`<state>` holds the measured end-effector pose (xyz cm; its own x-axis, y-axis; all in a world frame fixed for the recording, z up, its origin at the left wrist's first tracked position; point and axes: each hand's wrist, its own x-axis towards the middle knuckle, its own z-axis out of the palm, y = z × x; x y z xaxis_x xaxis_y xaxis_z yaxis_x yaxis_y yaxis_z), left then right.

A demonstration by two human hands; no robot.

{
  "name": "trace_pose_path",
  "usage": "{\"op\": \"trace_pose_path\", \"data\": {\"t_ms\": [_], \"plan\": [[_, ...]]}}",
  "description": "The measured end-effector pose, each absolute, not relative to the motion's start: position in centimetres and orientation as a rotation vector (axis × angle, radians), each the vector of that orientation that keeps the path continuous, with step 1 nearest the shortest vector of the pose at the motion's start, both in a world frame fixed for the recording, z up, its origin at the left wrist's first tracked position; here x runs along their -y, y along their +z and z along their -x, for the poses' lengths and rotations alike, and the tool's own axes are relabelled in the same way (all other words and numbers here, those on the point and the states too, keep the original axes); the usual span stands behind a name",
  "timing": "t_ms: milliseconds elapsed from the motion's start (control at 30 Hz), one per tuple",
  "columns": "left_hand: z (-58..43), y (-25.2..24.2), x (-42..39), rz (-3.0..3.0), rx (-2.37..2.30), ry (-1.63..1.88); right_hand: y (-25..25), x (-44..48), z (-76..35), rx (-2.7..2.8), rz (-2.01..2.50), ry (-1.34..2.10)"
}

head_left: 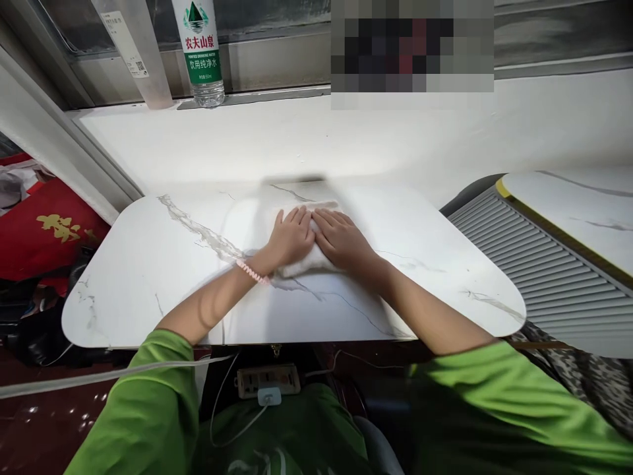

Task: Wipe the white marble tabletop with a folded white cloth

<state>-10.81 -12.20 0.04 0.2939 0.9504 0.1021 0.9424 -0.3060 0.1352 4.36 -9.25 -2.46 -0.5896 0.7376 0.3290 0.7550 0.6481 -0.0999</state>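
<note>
A white folded cloth (309,264) lies near the middle of the white marble-patterned table (148,264). My left hand (291,234) rests flat on the cloth's left part, fingers stretched out and together. My right hand (341,237) lies flat on its right part, fingers out, touching the left hand. Both hands cover most of the cloth; only its far edge and near corner show. A pink coiled band (252,272) sits on my left wrist. Both sleeves are green.
A water bottle (202,49) stands on the window ledge behind the table. A red cloth with gold characters (47,231) lies at the left. A ribbed grey panel (544,270) and a second marble top (578,204) sit at the right. A power strip (267,379) lies below the table edge.
</note>
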Motion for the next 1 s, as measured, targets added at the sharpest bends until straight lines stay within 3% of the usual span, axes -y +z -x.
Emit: {"op": "trace_pose_path", "data": {"t_ms": [200,433,700,1000], "plan": [[5.1,0.4,18.8,-2.552,-1.647,0.171,-3.2,16.0,-11.7,2.532,1.084,-0.026],[-3.4,-0.3,18.7,-2.752,-1.468,0.319,-4.5,17.9,-21.0,2.38,1.381,0.002],[-7.5,-1.2,11.3,-2.7,-1.547,0.403,-3.1,9.8,-23.4,2.308,1.417,0.039],[-1.6,-0.2,-0.5,-2.532,-1.627,0.2,-2.5,-2.9,-15.7,2.337,1.445,-0.035]]}}
